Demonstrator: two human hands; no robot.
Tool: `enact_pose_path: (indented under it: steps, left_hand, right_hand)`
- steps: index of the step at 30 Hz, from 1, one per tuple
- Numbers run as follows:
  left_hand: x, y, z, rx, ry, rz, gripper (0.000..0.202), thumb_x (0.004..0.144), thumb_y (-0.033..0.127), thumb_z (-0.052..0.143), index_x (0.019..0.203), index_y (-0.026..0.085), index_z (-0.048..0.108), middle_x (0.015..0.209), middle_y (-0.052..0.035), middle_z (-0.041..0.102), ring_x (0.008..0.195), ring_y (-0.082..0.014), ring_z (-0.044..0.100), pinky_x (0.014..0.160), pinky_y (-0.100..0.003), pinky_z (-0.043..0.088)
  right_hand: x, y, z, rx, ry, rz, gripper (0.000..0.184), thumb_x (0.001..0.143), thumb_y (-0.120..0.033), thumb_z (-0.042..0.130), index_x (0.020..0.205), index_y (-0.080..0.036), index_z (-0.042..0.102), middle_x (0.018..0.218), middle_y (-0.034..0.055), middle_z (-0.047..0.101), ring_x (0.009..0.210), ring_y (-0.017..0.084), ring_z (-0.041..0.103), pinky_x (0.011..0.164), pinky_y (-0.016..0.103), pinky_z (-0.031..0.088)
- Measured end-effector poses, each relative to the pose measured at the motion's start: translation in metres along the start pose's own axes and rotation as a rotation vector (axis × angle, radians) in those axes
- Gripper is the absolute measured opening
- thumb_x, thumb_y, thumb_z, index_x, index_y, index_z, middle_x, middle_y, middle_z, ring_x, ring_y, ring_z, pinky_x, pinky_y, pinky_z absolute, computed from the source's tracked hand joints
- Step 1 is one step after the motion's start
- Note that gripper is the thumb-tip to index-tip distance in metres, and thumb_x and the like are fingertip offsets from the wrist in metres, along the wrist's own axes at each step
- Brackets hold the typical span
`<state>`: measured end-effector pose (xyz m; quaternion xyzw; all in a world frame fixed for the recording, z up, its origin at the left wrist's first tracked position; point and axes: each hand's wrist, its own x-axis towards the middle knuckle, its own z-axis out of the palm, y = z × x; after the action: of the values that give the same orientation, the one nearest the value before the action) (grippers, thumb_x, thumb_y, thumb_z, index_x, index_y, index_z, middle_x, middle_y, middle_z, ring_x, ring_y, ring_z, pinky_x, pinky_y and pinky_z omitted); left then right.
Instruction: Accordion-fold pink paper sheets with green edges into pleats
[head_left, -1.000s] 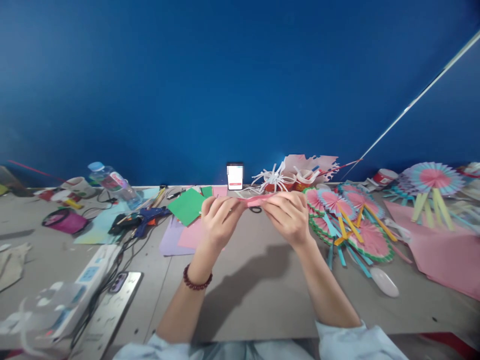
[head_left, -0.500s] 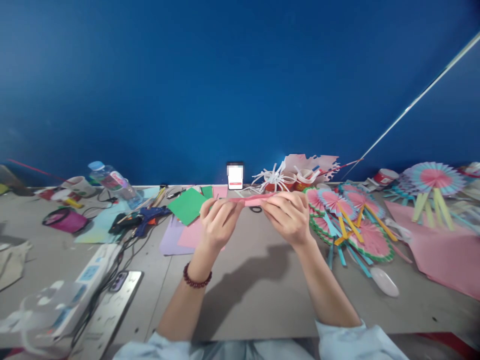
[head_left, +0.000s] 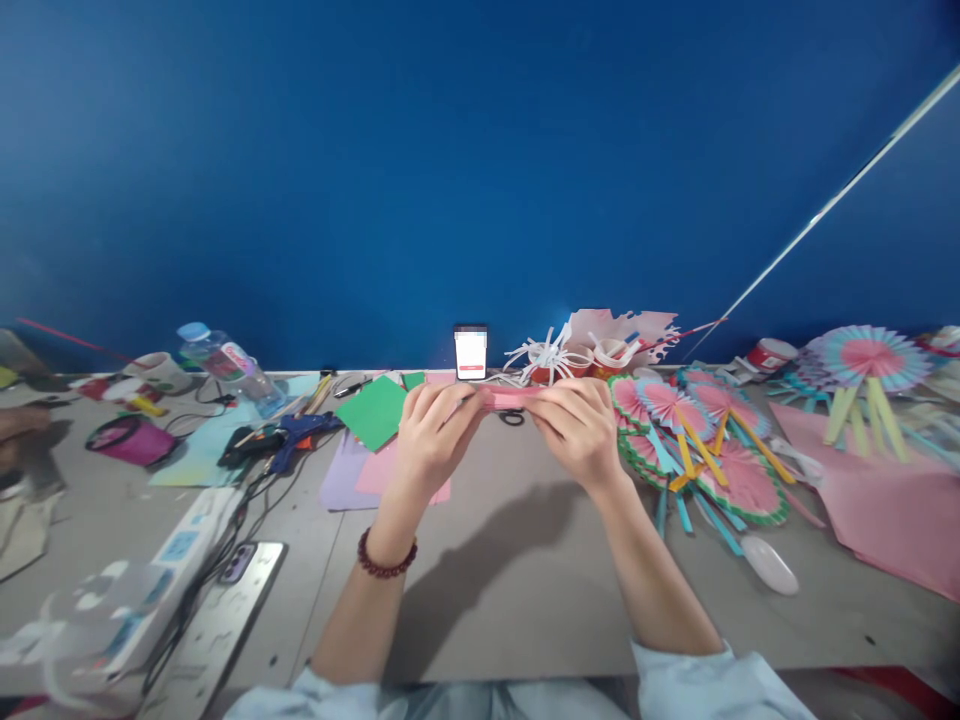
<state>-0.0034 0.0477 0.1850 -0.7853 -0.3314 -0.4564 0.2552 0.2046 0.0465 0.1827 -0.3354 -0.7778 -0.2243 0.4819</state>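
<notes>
A narrow folded strip of pink paper (head_left: 510,399) is stretched level between my two hands, raised above the grey table. My left hand (head_left: 437,432), with a dark red bead bracelet on the wrist, pinches its left end. At the other end the fingers of my right hand (head_left: 576,432) are closed on the paper. Both hands cover the strip's ends. Behind my left hand lie a green paper sheet (head_left: 370,412) and pink and purple sheets. Pleated paper fans (head_left: 739,475) lie to the right of my right hand.
A lit phone (head_left: 471,353) leans against the blue wall. On the left are a water bottle (head_left: 229,362), a blue glue gun (head_left: 296,436), a power strip (head_left: 161,580) and a silver phone (head_left: 232,610). A white spoon (head_left: 770,565) and pink sheets (head_left: 892,510) lie right. Another person's hand (head_left: 22,425) shows far left.
My left hand has shifted slightly, its wrist a little further left, and the pink strip shows a wider face. Another person's hand has come in at the far left edge.
</notes>
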Motion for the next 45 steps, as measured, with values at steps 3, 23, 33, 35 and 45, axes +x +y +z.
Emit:
enact_pose_path:
  steps: [3, 23, 33, 35, 45]
  left_hand:
    - [0.0, 0.0, 0.0, 0.034, 0.009, 0.029, 0.015, 0.085, 0.015, 0.065, 0.1, 0.019, 0.065, 0.086, -0.0051, 0.07, 0.082, -0.0178, 0.059, 0.077, -0.032, 0.042]
    - [0.002, 0.008, -0.004, -0.076, 0.141, -0.075, 0.018, 0.083, 0.016, 0.067, 0.099, 0.022, 0.063, 0.076, -0.002, 0.065, 0.075, -0.0159, 0.058, 0.072, -0.032, 0.043]
    - [0.005, 0.014, -0.014, -0.464, 0.21, -0.347, 0.017, 0.085, 0.033, 0.066, 0.098, 0.023, 0.064, 0.099, -0.0051, 0.061, 0.093, -0.018, 0.059, 0.077, -0.034, 0.053]
    - [0.005, 0.017, -0.015, -0.557, 0.197, -0.364, 0.017, 0.084, 0.027, 0.067, 0.099, 0.022, 0.064, 0.1, -0.0047, 0.062, 0.094, -0.0179, 0.06, 0.079, -0.034, 0.054]
    - [0.002, 0.039, -0.013, -0.76, 0.238, -0.446, 0.034, 0.08, 0.009, 0.067, 0.111, 0.022, 0.06, 0.094, -0.0035, 0.07, 0.084, -0.0142, 0.066, 0.077, -0.029, 0.055]
  right_hand:
    - [0.001, 0.0, -0.001, 0.012, 0.003, -0.018, 0.016, 0.087, -0.013, 0.059, 0.089, -0.024, 0.071, 0.081, 0.0002, 0.072, 0.082, 0.016, 0.058, 0.078, 0.033, 0.04]
    - [0.002, -0.002, 0.001, 0.085, 0.016, 0.09, 0.017, 0.086, -0.011, 0.058, 0.082, -0.024, 0.069, 0.078, 0.0007, 0.072, 0.082, 0.018, 0.06, 0.077, 0.034, 0.042]
    - [-0.001, -0.004, 0.018, 0.688, 0.014, 0.37, 0.008, 0.086, -0.02, 0.062, 0.081, -0.021, 0.068, 0.081, 0.0048, 0.068, 0.076, 0.017, 0.063, 0.067, 0.031, 0.051]
    - [-0.002, -0.006, 0.021, 0.753, -0.014, 0.408, 0.008, 0.086, -0.023, 0.062, 0.082, -0.021, 0.068, 0.082, 0.0046, 0.069, 0.076, 0.017, 0.064, 0.067, 0.031, 0.052]
    - [0.001, -0.019, 0.018, 0.748, -0.077, 0.342, 0.011, 0.087, -0.023, 0.059, 0.094, -0.024, 0.067, 0.089, 0.0057, 0.072, 0.083, 0.018, 0.065, 0.077, 0.036, 0.053]
